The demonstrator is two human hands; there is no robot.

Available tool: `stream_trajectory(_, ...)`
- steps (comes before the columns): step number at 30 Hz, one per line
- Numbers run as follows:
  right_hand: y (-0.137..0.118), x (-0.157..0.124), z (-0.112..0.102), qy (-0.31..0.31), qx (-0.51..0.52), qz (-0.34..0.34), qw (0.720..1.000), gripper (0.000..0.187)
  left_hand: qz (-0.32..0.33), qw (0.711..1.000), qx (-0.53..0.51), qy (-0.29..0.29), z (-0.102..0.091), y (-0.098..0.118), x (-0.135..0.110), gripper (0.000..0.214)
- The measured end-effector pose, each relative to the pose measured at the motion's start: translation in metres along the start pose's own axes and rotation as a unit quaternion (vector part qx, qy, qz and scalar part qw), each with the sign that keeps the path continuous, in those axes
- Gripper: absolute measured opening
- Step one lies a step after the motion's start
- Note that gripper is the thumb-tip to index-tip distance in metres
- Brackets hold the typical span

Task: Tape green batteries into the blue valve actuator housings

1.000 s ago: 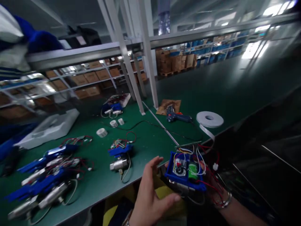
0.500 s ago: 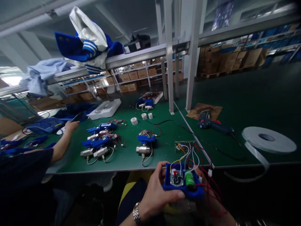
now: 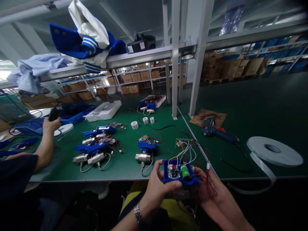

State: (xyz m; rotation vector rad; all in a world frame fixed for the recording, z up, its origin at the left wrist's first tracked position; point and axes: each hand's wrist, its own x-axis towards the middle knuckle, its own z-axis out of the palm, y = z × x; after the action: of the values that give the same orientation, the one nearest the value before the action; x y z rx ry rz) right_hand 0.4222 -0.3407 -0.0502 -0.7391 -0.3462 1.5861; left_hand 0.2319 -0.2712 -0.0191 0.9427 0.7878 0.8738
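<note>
Just beyond the bench edge, my left hand grips the left side of a blue plastic housing, thumb along its front. A green cylindrical cell and a small fitted part with a red piece sit in its compartments. My right hand supports the housing's right side, its fingers partly hidden behind it. Yellow, white and red wires run from the housing to a circuit board on the bench. A white connector on red wires hangs above my right hand.
Blue-topped metal valves stand left, another valve nearer. White rings lie behind. To the right are a glue gun and a tape roll. A co-worker's hand holds a dark object at far left.
The housing and both my hands have shifted slightly left and up in view. My right hand shows more of its palm. The co-worker's hand has moved left, raising the dark object.
</note>
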Motion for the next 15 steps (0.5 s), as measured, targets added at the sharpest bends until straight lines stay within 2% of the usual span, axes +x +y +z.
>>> stream_trajectory(3, -0.025, 0.016, 0.001, 0.005, -0.026, 0.005, 1.000, 0.077, -0.005, 1.000, 0.000, 0.019, -0.001, 0.013, 0.022, 0.091)
stream_trajectory(5, -0.039, 0.032, 0.001, 0.013, -0.076, -0.001, 0.997, 0.071, -0.011, 0.999, -0.003, 0.036, 0.000, 0.022, 0.038, 0.093)
stream_trajectory(8, -0.055, 0.062, 0.000, 0.079, -0.142, 0.002, 0.987, 0.064, -0.041, 0.997, -0.017, 0.064, 0.001, 0.029, 0.059, 0.101)
stream_trajectory(11, -0.069, 0.094, -0.005, 0.134, -0.169, 0.037, 0.976, 0.073, -0.069, 0.993, -0.045, 0.084, -0.001, 0.026, 0.076, 0.109)
stream_trajectory(15, -0.086, 0.129, -0.014, 0.146, -0.187, 0.066, 0.969, 0.077, -0.096, 0.988, -0.050, 0.109, -0.007, 0.015, 0.096, 0.120)
